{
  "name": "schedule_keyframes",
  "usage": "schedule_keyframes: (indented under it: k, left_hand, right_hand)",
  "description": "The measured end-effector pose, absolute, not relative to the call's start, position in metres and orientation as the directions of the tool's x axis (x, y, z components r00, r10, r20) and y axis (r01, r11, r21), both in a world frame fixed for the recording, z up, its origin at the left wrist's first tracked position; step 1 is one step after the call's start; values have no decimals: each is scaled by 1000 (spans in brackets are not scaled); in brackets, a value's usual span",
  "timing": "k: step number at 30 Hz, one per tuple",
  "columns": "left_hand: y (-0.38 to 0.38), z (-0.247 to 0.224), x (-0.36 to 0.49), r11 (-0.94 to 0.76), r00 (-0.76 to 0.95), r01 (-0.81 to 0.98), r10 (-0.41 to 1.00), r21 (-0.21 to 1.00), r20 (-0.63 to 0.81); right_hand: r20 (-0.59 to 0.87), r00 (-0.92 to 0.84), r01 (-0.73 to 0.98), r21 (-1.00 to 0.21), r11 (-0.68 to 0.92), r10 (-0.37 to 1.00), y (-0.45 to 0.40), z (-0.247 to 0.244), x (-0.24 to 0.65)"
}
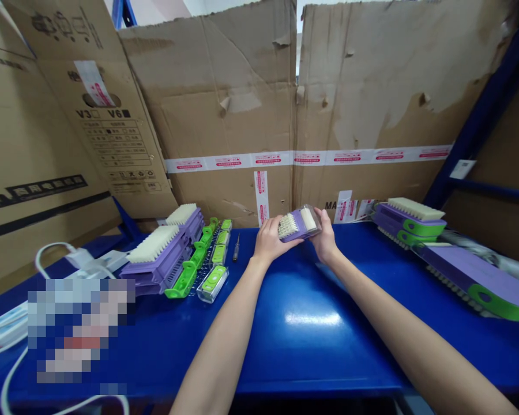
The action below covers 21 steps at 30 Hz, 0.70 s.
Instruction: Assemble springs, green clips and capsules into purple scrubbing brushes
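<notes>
Above the middle of the blue table, both hands hold a purple brush head (300,222) with cream bristles, tilted. My left hand (268,239) is closed round its left end. At the right end, my right hand (324,236) grips the brush head by a clear plastic part (315,219); whether that part is a cover or a tank I cannot tell. To the left lie a small screwdriver (236,249), a row of clear boxes with green tops (213,282), green plastic pieces (188,278) and springs (204,256).
Stacked purple brush bodies (155,259) stand on the left, near a white power strip (8,323) and cables. Finished-looking purple and green brushes (480,276) lie on the right beside plastic wrapping (493,253). Cardboard sheets (229,104) wall off the back.
</notes>
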<state>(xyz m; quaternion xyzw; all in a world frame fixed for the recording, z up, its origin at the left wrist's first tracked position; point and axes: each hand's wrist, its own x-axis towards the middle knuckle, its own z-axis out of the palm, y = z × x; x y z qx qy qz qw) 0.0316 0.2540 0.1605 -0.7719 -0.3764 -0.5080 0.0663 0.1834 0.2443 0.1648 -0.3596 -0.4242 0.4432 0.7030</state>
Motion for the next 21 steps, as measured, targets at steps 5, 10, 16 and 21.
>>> schedule_keyframes:
  k: [5,10,16,21]
  left_hand:
    - [251,167,45,-552,61,458,801,696,595]
    - [256,167,47,-375,189,76,915,924,356]
    - [260,164,41,-107,330,-128,933,986,144]
    - [262,162,42,-29,349,-71,936,997,52]
  right_hand:
    - [317,116,-250,-908,337,941,233,171,181]
    - [312,114,-22,-949,316,943,229,169,173]
    - [196,223,8,-980,199,955,234,163,176]
    - [56,171,-110,-991,76,984,239,160,185]
